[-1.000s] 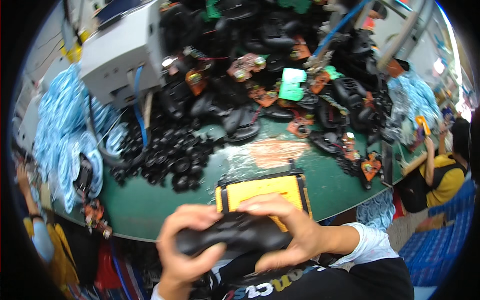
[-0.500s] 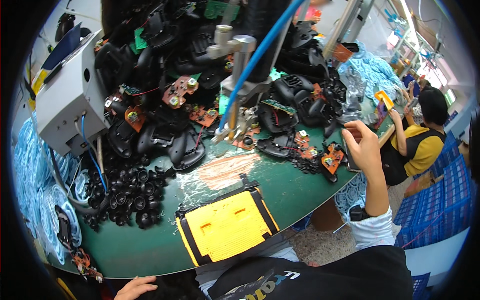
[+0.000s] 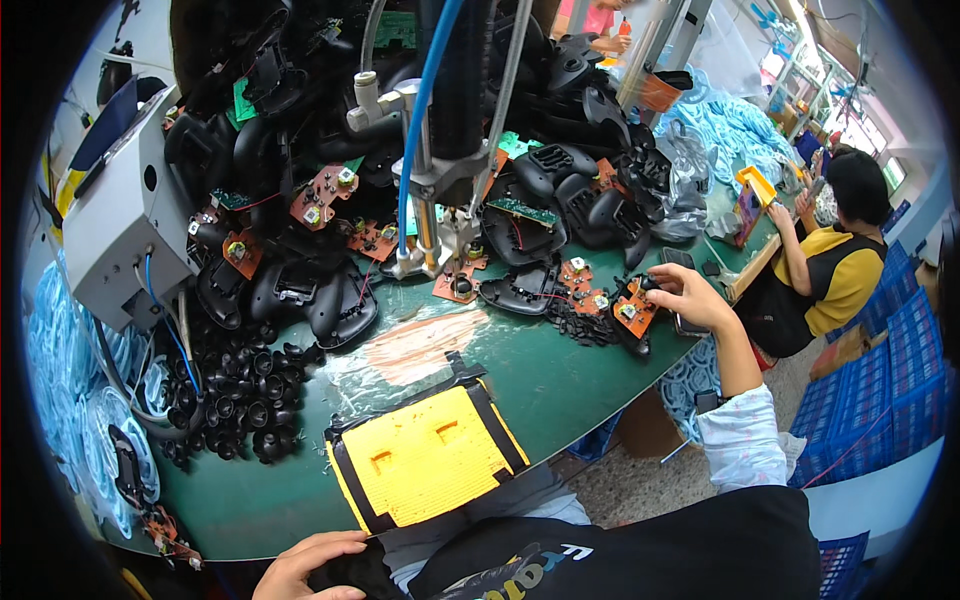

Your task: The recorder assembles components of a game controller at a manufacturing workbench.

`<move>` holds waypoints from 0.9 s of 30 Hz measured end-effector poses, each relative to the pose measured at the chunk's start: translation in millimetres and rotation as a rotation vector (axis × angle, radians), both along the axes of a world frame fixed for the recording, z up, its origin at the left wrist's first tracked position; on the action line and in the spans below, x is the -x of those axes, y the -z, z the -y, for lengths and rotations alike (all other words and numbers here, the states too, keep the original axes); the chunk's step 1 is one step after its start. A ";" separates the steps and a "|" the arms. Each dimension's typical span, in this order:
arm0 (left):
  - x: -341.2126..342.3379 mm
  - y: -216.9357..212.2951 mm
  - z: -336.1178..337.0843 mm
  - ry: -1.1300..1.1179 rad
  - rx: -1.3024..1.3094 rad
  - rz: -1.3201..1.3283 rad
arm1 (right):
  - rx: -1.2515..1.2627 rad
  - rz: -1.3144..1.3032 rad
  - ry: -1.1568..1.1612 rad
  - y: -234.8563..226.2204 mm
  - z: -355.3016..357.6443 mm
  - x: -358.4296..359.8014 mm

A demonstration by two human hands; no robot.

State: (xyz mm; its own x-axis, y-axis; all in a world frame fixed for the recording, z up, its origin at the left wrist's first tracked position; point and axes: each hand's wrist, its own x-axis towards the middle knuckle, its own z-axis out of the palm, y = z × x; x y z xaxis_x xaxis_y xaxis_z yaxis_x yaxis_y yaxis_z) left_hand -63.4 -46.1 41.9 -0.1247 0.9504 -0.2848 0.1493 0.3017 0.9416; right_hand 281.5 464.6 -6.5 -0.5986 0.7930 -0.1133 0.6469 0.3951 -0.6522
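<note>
My right hand (image 3: 692,298) is at the right of the green table, thumb and fingers closed around the upper end of a black game controller half with an orange circuit board (image 3: 634,312). Part of the grip is hidden behind the fingers. My left hand (image 3: 312,568) is low at the table's front edge, fingers stretched and thumb apart, beside the near corner of a yellow ribbed pad (image 3: 425,455). Black tape edges this pad, which has two small slots. Dark material lies under the left hand, and I cannot make out what it is.
A metal press head with a blue hose (image 3: 428,255) stands over the table (image 3: 240,515). Black controller shells (image 3: 310,295) pile up behind it; black thumbstick caps (image 3: 245,400) heap at left beside a grey machine box (image 3: 135,215). A co-worker (image 3: 845,250) sits at right near blue crates (image 3: 860,400).
My right hand has come down and left from the air onto the controller half. My left hand has risen farther into view at the table edge. The whole view has shifted slightly.
</note>
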 end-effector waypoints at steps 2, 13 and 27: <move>-3.8 1.4 -7.6 0.010 -0.003 0.008 | 0.057 -0.010 0.049 -2.1 1.2 4.9; -22.3 6.1 -45.7 -0.061 -0.027 -0.052 | 0.237 -0.476 0.055 -5.5 15.9 -1.1; -57.0 33.4 -93.6 -0.565 -0.229 0.256 | 0.511 -0.823 -0.366 4.9 221.1 148.7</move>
